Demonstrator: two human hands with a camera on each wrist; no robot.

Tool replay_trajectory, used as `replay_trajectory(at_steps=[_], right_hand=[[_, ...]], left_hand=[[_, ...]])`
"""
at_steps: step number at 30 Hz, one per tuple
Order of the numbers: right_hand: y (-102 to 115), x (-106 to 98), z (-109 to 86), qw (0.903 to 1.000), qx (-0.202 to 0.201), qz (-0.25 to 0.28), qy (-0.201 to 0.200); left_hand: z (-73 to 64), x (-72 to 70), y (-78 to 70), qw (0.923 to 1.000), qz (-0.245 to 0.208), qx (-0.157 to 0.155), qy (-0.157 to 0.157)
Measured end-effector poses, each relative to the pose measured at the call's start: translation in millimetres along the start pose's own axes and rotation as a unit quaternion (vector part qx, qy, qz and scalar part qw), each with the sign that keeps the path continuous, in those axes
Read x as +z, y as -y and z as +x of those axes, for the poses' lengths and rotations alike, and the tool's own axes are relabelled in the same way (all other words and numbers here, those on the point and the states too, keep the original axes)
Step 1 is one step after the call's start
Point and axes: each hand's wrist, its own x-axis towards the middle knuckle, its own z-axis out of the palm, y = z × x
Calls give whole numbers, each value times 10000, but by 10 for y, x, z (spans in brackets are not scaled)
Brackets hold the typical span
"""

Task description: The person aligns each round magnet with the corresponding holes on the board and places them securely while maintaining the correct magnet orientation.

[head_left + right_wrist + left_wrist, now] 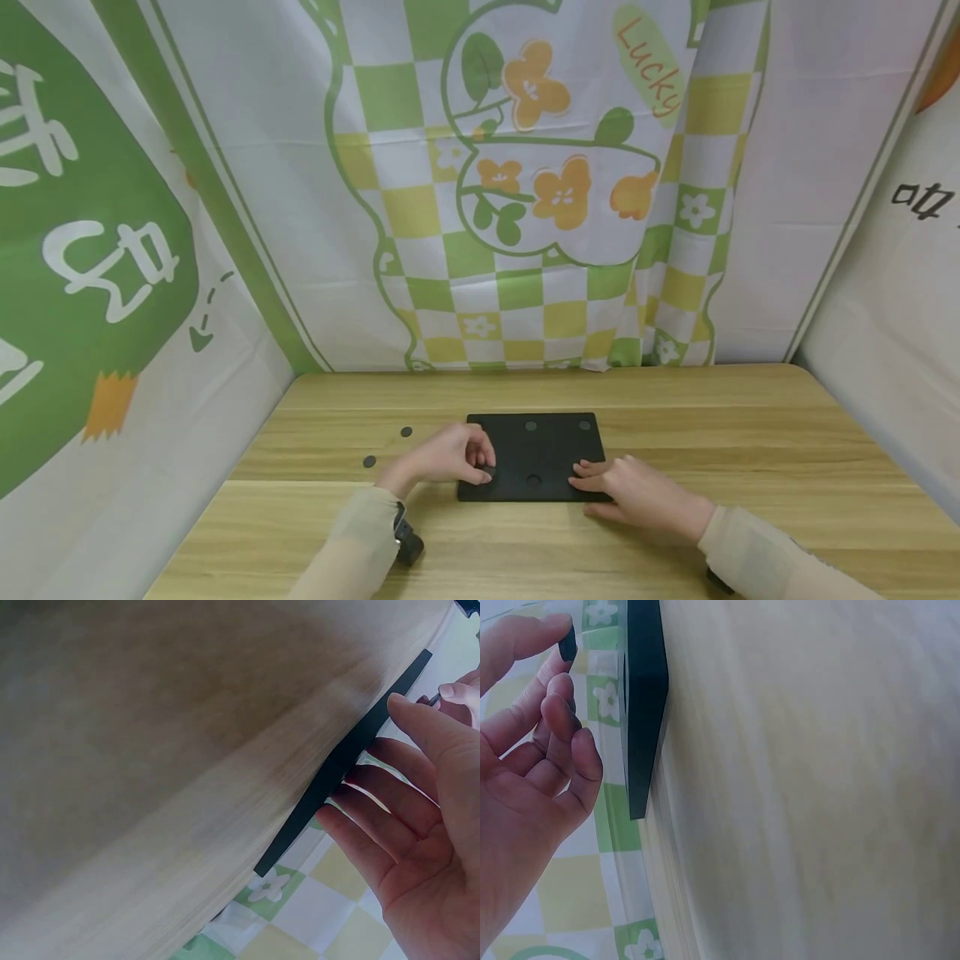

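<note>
A thin black rectangular board point(551, 454) lies flat on the wooden table. My left hand point(457, 454) is over its left end and pinches a small dark disc point(568, 643) between thumb and fingertip. Another dark edge point(574, 714) shows between the other curled fingers of that hand. Two grey discs, one at the middle point(531, 426) and one at the right corner point(584, 425), sit along the board's far side. A round recess point(533, 480) marks its near side. With fingers extended, my right hand point(637, 492) rests on the board's right end.
To the left of the board, two loose grey discs, a farther one point(406, 432) and a nearer one point(369, 462), lie on the table point(337, 533). A checked curtain point(525, 292) hangs behind the table's far edge, with printed cloth walls at both sides.
</note>
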Motion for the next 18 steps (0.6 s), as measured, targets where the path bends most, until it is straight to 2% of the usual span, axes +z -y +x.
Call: replay_trajectory(at_steps=[18], right_hand=[[-1, 5, 5, 9999, 57, 81, 44]], left_hand=[[187, 99, -83, 9999, -5, 59, 132]])
